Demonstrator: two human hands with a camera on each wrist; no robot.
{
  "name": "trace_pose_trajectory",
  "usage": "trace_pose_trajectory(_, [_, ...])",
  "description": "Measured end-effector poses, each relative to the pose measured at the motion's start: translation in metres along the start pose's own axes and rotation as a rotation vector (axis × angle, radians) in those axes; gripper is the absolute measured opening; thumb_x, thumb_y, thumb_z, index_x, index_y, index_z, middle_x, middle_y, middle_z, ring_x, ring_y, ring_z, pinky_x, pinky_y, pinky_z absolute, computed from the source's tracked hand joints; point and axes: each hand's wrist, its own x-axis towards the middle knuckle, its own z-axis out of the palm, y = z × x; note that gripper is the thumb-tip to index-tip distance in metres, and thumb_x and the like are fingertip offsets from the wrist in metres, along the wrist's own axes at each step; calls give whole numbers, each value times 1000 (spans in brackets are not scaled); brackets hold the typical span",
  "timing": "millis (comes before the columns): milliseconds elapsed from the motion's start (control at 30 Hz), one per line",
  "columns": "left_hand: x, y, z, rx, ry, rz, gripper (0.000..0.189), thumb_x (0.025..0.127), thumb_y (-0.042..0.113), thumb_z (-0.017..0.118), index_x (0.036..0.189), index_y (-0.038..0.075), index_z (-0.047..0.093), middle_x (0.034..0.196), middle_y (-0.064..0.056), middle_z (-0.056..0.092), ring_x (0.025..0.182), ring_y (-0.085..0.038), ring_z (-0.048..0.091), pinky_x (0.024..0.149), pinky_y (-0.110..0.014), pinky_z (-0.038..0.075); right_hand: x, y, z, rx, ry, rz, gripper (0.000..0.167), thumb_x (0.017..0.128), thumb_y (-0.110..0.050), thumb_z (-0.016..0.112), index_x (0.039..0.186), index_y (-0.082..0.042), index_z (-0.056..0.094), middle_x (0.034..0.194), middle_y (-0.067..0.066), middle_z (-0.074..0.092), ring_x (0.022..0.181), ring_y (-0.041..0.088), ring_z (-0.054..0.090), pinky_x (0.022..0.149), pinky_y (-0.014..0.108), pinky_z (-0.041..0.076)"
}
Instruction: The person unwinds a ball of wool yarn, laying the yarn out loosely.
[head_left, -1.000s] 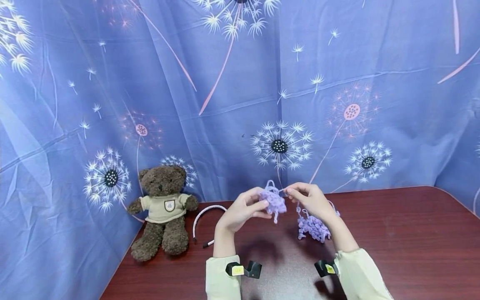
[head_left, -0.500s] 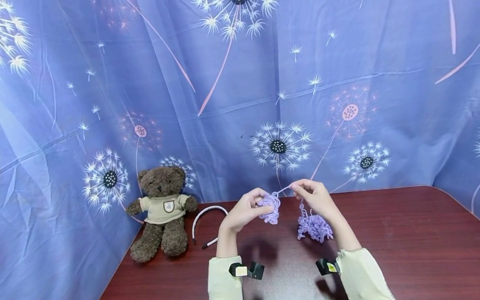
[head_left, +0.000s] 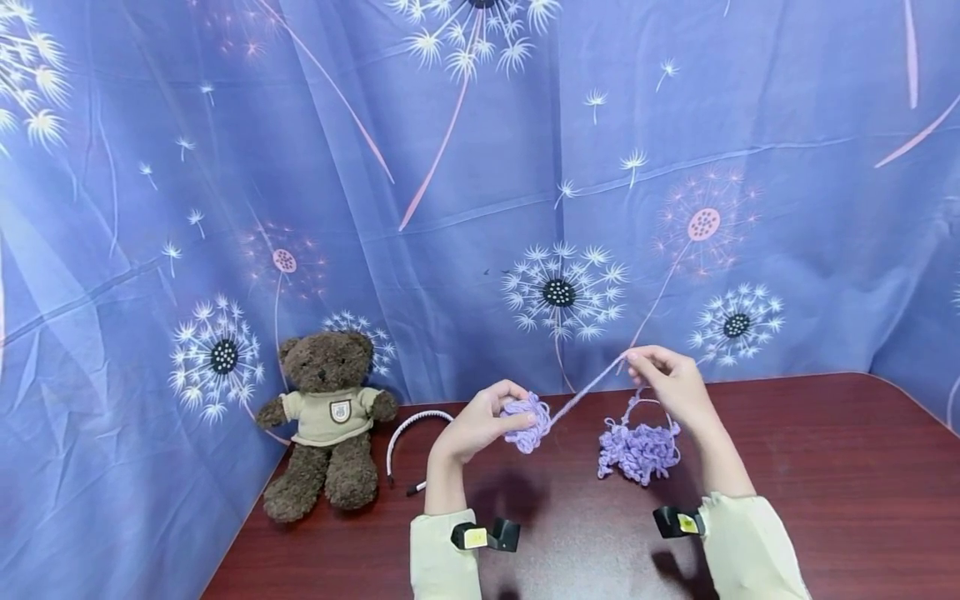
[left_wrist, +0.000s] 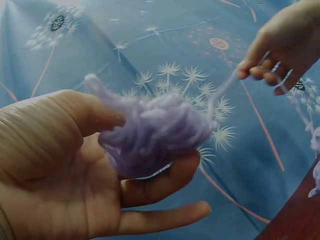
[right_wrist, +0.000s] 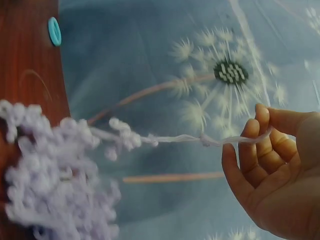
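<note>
My left hand (head_left: pixel 483 423) holds a small bundle of purple yarn (left_wrist: pixel 155 132) between thumb and fingers, its little finger extended in the left wrist view. From that bundle a taut yarn strand (head_left: pixel 588 389) slants up to my right hand (head_left: pixel 667 383), which pinches it between thumb and fingertips. The strand runs on past my right fingers, thin and knotted, down to a curly purple yarn heap (head_left: pixel 639 452). That heap lies on the table just below my right hand, and fills the left side of the right wrist view.
A brown teddy bear (head_left: pixel 324 425) in a light shirt sits at the table's left. Beside it lies a white headband (head_left: pixel 397 437). A turquoise ring (right_wrist: pixel 54 31) shows near the table edge in the right wrist view. A blue dandelion-print curtain (head_left: pixel 465 317) hangs behind the dark red table (head_left: pixel 825 483).
My right hand has moved up and to the right, drawing out a longer strand from the bundle. The left hand has turned the bundle and lowered it slightly.
</note>
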Motion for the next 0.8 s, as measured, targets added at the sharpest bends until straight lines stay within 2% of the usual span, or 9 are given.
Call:
trace_pose_trajectory(100, [-3,0,-4,-21,35,39,30,90,-2,61,114,-12,47,77,9,63,66,0,61,59,-16,48,1,5,-13,35,62,30,25,98,-18,58,106,4,68,68,-28,60,66,-8,60,68,10,52])
trace_pose_trajectory(167, [-5,0,-7,-38,50,60,31,89,-3,61,115,-12,47,78,9,64,66,-1,61,58,-16,48,2,10,-21,74,107,48,14,98,-18,59,97,-13,71,67,-27,61,66,-8,59,68,9,52])
trace_pose_trajectory(233, [-7,0,-10,-57,61,73,33,88,-3,61,116,-12,47,81,9,64,68,-1,62,60,-16,49,2,14,-29,131,153,69,17,97,-17,60,88,-27,70,66,-26,62,64,-7,59,66,8,50])
trace_pose_trajectory(300, [-8,0,-12,-78,68,76,34,87,-4,62,117,-12,47,84,9,64,71,-1,63,61,-17,50,1,19,-36,193,194,85,24,96,-16,61,82,-34,69,65,-24,63,62,-6,58,64,7,50])
trace_pose_trajectory(400, [-9,-2,-13,-89,86,67,35,86,-5,62,117,-11,47,87,8,64,73,-2,64,61,-17,50,-1,24,-46,286,249,115,27,96,-14,61,79,-34,70,63,-21,65,60,-5,58,62,7,49])
trace_pose_trajectory(533, [-8,-2,-13,-71,108,37,35,85,-6,63,116,-10,48,86,6,63,71,-3,61,55,-17,46,-4,26,-58,381,312,163,25,95,-14,62,79,-30,72,64,-19,66,62,-5,59,62,7,49])
trace_pose_trajectory(800, [-8,-1,-13,-1,99,4,51,84,-5,63,132,-5,47,87,8,62,70,0,55,61,-18,43,-5,24,-61,459,363,177,21,94,-12,64,80,-25,74,65,-16,68,61,-4,60,61,9,50])
